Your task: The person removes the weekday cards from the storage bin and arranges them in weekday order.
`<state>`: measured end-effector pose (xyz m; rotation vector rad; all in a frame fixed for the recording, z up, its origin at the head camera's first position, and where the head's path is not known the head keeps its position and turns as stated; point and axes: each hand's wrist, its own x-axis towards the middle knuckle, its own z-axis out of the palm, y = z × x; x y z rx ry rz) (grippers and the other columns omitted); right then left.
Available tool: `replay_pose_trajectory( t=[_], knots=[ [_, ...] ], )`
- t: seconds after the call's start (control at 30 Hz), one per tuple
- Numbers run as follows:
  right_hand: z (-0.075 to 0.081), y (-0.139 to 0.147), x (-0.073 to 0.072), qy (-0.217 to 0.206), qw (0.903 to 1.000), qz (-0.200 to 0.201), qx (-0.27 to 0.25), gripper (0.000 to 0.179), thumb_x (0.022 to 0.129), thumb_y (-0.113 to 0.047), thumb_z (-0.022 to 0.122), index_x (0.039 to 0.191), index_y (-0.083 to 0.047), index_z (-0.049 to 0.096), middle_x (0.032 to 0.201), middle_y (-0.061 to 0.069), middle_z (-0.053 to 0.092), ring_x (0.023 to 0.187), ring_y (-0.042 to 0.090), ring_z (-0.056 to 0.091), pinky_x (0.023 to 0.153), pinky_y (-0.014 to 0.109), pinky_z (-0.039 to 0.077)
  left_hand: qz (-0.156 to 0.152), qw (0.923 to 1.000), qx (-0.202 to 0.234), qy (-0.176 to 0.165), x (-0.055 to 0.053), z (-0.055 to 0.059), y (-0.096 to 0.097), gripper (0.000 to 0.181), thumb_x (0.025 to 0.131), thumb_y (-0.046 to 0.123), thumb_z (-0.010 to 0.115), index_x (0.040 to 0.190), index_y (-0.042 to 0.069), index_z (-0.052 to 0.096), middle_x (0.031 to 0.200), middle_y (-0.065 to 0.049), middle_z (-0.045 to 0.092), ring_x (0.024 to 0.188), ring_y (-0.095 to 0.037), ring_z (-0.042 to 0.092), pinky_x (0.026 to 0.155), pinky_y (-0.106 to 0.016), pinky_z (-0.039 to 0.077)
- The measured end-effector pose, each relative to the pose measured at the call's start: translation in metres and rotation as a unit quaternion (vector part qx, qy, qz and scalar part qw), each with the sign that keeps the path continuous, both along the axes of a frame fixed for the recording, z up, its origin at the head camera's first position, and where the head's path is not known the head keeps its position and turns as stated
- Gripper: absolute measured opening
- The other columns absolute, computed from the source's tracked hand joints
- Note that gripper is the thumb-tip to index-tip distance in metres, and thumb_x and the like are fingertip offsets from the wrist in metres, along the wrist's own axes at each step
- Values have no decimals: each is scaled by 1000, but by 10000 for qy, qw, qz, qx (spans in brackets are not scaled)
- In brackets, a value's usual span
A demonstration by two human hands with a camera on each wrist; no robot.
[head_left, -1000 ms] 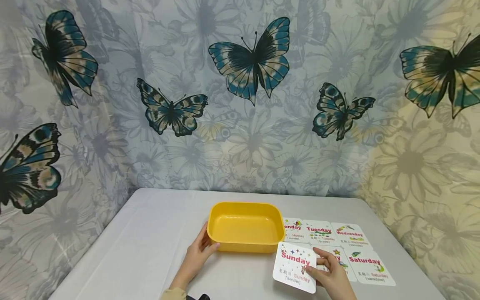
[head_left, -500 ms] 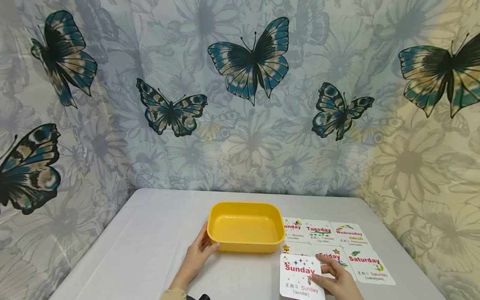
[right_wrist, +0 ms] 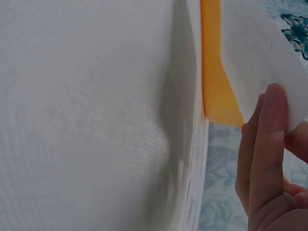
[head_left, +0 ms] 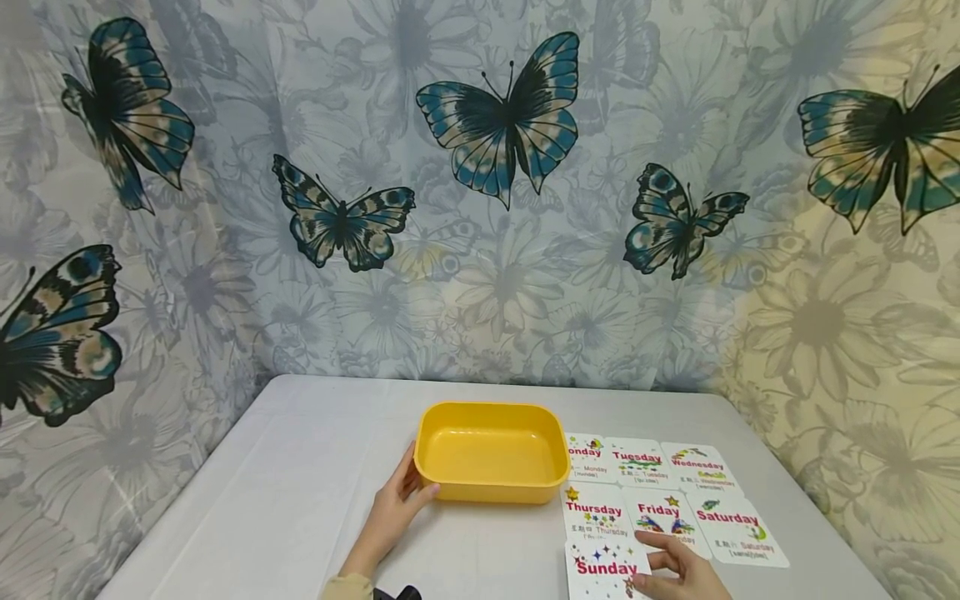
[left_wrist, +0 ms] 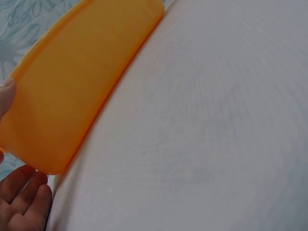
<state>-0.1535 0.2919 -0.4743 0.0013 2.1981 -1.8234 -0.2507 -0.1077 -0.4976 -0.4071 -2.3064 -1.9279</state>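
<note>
A yellow plastic box (head_left: pixel 491 493), open on top with nothing inside, stands mid-table. My left hand (head_left: pixel 393 510) grips its left front corner, thumb at the front and fingers around the side; in the left wrist view the thumb (left_wrist: pixel 6 96) lies by the rim. The Sunday card (head_left: pixel 596 557) is pinched in my right hand (head_left: pixel 678 573), its lower part cut off by the frame. From the right wrist view, the card's blank back (right_wrist: pixel 262 57) shows tilted above the tabletop, fingers behind it. Directly beyond it lies the Thursday card (head_left: pixel 592 507), beside the Friday card (head_left: pixel 660 510).
The Saturday card (head_left: pixel 731 529) lies at the right end of that row. Behind are the Tuesday card (head_left: pixel 637 461), the Wednesday card (head_left: pixel 699 467) and the Monday card (head_left: pixel 587 457), partly covered by the box. A butterfly-print curtain (head_left: pixel 495 300) surrounds the white table (head_left: pixel 315 442).
My right hand has brought the Sunday card toward the front edge and slightly right, uncovering the Thursday and Friday cards. The left hand and the box have stayed in place.
</note>
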Motion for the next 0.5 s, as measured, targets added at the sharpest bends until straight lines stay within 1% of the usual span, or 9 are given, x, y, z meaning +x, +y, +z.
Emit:
replay_pose_trajectory(
  t=[0.1, 0.27, 0.33, 0.4, 0.5],
  knots=[
    [-2, 2, -1, -44, 9998, 197, 16, 76, 82, -18, 71, 131, 20, 26, 91, 8, 62, 85, 29, 63, 72, 37, 56, -10, 10000, 50, -6, -1, 0, 0, 81, 84, 23, 70, 148, 10, 21, 142, -21, 34, 127, -31, 38, 102, -43, 35],
    [-8, 6, -3, -67, 9991, 410, 99, 75, 84, -19, 70, 129, 22, 27, 90, 7, 62, 86, 29, 63, 73, 37, 56, 66, 10000, -8, 71, -14, -21, -2, 84, 83, 32, 70, 149, 13, 22, 142, -16, 36, 127, -26, 39, 102, -34, 37],
    [-10, 7, -3, -81, 9989, 433, 185, 75, 83, -19, 71, 128, 22, 27, 89, 7, 62, 86, 29, 63, 74, 38, 56, 76, 9999, -52, 79, -17, -27, -2, 85, 82, 36, 70, 149, 15, 21, 143, -14, 36, 128, -25, 38, 102, -32, 36],
    [-11, 7, -4, -129, 9987, 439, 230, 76, 82, -19, 72, 128, 22, 27, 89, 7, 61, 86, 30, 63, 74, 38, 55, 50, 10000, -15, 13, -14, -21, -2, 84, 83, 32, 70, 149, 13, 21, 144, -16, 34, 128, -27, 37, 103, -36, 35],
    [-12, 7, -4, -206, 9985, 411, 312, 77, 82, -20, 72, 127, 23, 27, 88, 7, 60, 85, 31, 64, 74, 40, 55, -7, 10000, 8, -45, -6, -8, 0, 82, 85, 26, 69, 148, 11, 19, 144, -19, 32, 129, -31, 35, 104, -42, 33]
  ],
)
